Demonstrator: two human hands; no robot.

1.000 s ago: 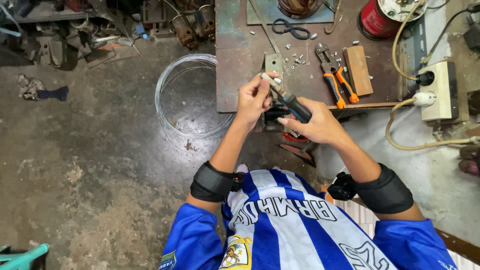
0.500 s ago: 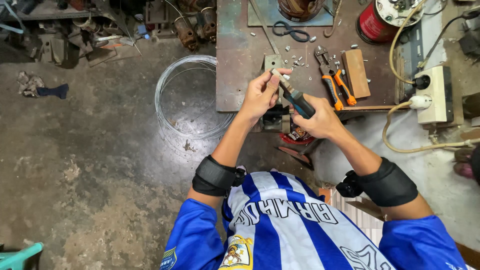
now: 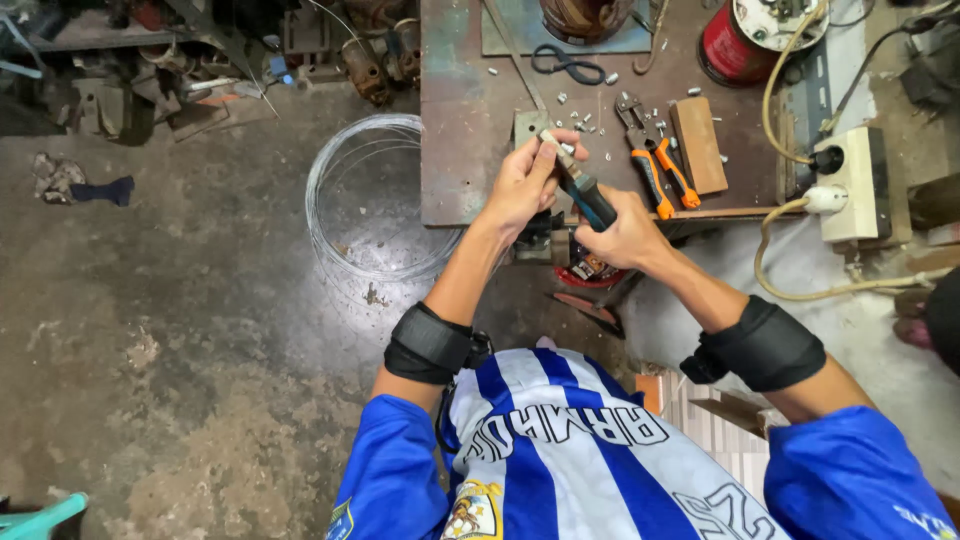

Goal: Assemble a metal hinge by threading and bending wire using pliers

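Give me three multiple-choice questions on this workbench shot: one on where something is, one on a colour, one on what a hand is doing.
1. Where does the wire coil lie?
A. on the floor left of the bench
B. on the bench
C. on a chair

2. What colour are the pliers' handles?
A. green
B. orange
C. white

3. What is the right hand doing?
A. hanging free
B. pulling a plug
C. gripping a screwdriver

Answers: 1 A, the coil rests on concrete beside the bench; 2 B, orange grips show; 3 C, its fingers wrap the dark handle.

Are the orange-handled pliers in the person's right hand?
No: the orange-handled pliers lie on the workbench, while the right hand grips a dark-handled tool.
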